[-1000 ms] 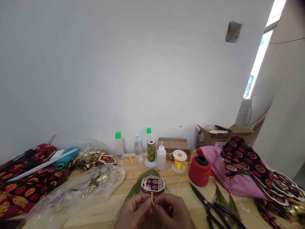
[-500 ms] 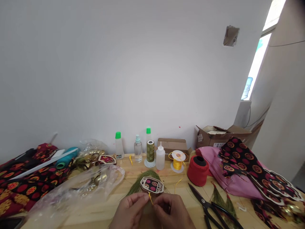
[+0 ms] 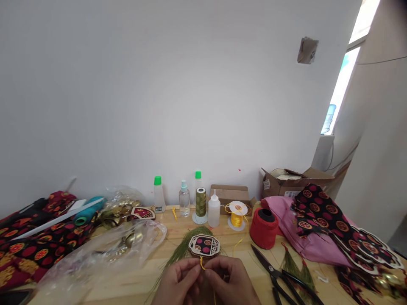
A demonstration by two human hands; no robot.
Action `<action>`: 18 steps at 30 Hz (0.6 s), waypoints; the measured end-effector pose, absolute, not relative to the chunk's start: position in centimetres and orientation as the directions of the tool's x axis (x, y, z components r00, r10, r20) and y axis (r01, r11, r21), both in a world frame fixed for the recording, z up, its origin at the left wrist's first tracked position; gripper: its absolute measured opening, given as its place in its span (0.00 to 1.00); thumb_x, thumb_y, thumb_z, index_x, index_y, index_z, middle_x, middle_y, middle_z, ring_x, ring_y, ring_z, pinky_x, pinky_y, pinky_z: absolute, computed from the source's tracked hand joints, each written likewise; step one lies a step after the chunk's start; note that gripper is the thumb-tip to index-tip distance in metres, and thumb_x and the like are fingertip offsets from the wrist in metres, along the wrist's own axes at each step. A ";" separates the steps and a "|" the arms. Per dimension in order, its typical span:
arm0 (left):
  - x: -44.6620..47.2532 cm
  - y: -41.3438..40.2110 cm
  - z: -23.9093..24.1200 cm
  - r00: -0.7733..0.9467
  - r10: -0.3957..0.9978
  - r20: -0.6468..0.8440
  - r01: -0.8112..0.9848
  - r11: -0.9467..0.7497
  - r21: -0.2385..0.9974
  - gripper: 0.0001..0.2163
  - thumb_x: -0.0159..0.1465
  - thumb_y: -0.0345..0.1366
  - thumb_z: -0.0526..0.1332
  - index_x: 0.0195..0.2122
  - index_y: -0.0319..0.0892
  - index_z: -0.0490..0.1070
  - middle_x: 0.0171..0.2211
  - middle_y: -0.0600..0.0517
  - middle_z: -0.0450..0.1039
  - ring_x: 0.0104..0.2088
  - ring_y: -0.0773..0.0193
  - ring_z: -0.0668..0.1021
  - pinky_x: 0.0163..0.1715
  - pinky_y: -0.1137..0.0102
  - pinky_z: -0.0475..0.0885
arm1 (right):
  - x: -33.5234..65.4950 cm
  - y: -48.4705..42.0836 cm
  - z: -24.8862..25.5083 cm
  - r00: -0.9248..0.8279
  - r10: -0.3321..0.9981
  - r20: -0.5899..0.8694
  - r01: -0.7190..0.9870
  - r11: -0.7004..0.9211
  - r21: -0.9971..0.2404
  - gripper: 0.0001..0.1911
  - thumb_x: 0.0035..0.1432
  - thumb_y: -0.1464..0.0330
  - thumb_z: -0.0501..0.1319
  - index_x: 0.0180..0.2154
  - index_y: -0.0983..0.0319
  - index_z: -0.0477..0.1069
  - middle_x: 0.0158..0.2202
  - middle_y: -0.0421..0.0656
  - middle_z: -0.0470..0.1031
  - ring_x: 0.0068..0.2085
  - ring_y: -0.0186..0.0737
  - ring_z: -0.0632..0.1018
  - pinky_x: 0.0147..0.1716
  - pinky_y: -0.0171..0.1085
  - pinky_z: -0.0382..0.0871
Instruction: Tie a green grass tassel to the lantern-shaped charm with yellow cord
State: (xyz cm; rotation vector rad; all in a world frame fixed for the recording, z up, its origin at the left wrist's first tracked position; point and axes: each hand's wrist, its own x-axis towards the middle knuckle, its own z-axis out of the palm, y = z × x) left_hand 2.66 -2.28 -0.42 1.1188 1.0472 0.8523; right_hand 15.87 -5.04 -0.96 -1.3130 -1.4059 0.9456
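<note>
A small wooden-edged pendant [image 3: 204,245] with dark patterned fabric lies flat just beyond my fingertips. From its near edge runs a yellow cord [image 3: 202,261]. My left hand [image 3: 182,277] is closed, with thumb and forefinger pinching the cord close to the pendant. Opposite it, my right hand [image 3: 230,277] pinches the same cord, and a loose strand hangs below its fingers. The two hands are almost touching at the tips. Green tassel threads [image 3: 181,250] fan out behind the pendant and to its left.
Black scissors [image 3: 275,273] and green tassels [image 3: 294,262] lie at right, near a red thread cone [image 3: 263,228]. A yellow cord spool [image 3: 238,215], a squeeze bottle [image 3: 214,209] and a green thread spool [image 3: 200,202] stand along the back. At left is a plastic bag [image 3: 104,254].
My hands have drawn closer together on the yellow cord, the left one shifting slightly right. The pendant has moved a little to the right.
</note>
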 end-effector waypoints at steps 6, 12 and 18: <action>2.6 -2.4 0.0 0.315 0.923 -0.222 -0.018 0.239 0.971 0.16 0.45 0.46 0.62 0.25 0.36 0.74 0.15 0.55 0.68 0.17 0.71 0.68 0.12 0.80 0.60 | 15.7 -5.1 -1.6 0.005 0.983 0.183 0.286 0.174 -0.942 0.12 0.47 0.65 0.57 0.28 0.65 0.74 0.25 0.46 0.75 0.26 0.38 0.73 0.24 0.31 0.64; 2.7 -2.6 0.2 0.341 0.918 -0.202 -0.081 0.243 0.967 0.13 0.41 0.42 0.66 0.24 0.37 0.76 0.18 0.52 0.74 0.25 0.64 0.73 0.25 0.74 0.67 | 15.8 -5.4 -2.7 -0.012 0.975 0.223 0.316 0.215 -0.924 0.12 0.45 0.62 0.59 0.33 0.60 0.75 0.32 0.46 0.76 0.33 0.42 0.74 0.30 0.33 0.67; 2.6 -2.5 -0.2 0.366 0.909 -0.198 0.041 0.196 0.980 0.15 0.47 0.43 0.61 0.26 0.34 0.76 0.14 0.54 0.68 0.15 0.72 0.66 0.11 0.79 0.57 | 15.7 -5.2 -1.9 -0.004 0.985 0.172 0.239 0.168 -0.956 0.09 0.44 0.65 0.60 0.27 0.63 0.75 0.26 0.46 0.76 0.28 0.40 0.75 0.26 0.32 0.66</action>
